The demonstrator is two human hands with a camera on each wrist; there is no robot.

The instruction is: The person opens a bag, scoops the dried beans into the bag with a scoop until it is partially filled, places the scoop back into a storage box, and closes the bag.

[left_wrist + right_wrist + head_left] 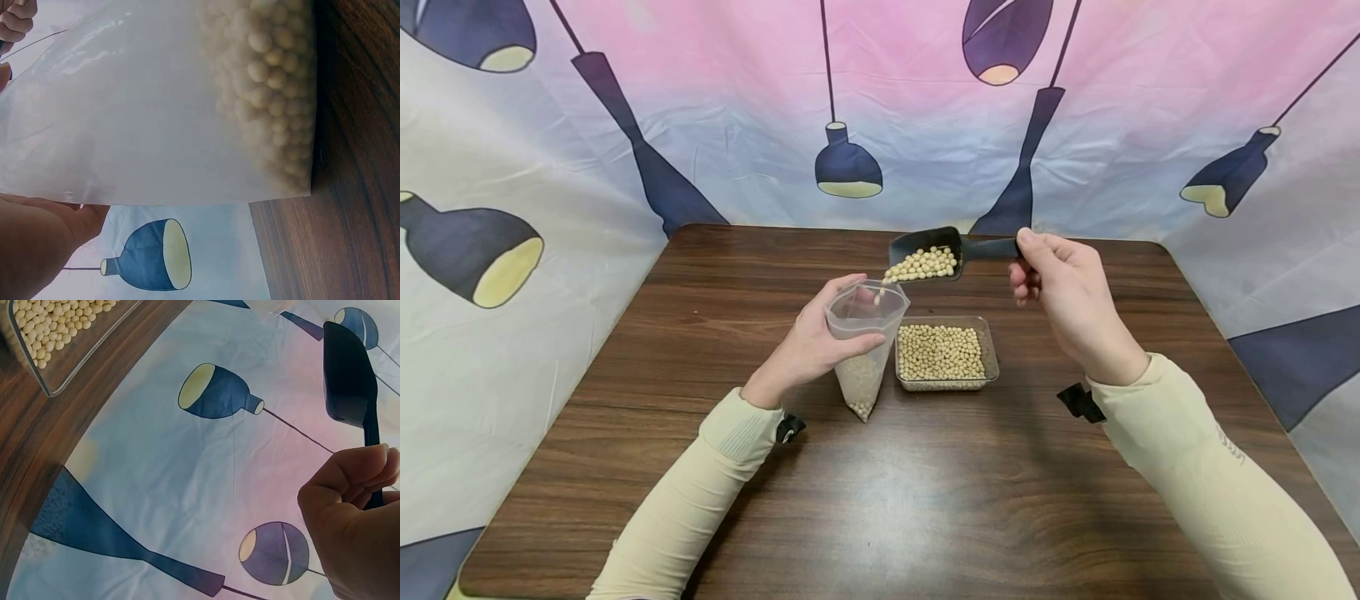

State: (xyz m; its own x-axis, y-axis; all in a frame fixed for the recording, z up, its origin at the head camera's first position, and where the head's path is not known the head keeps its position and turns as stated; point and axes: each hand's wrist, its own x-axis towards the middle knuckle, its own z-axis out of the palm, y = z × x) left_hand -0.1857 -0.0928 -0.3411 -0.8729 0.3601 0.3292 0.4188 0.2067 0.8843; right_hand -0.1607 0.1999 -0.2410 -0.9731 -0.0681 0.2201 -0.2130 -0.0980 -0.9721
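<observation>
Right hand (1069, 292) grips scoop (965, 249); beans (929, 263) inside visible only in head view.

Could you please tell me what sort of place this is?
Probably an indoor spot arranged for tabletop work: a brown table, printed cloth behind it and at both sides, and a tray of beans on top.

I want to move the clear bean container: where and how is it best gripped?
Probably by the right rim of the container, from the right: the bag crowds its left, and its open top exposes loose beans, so keep it level.
</observation>
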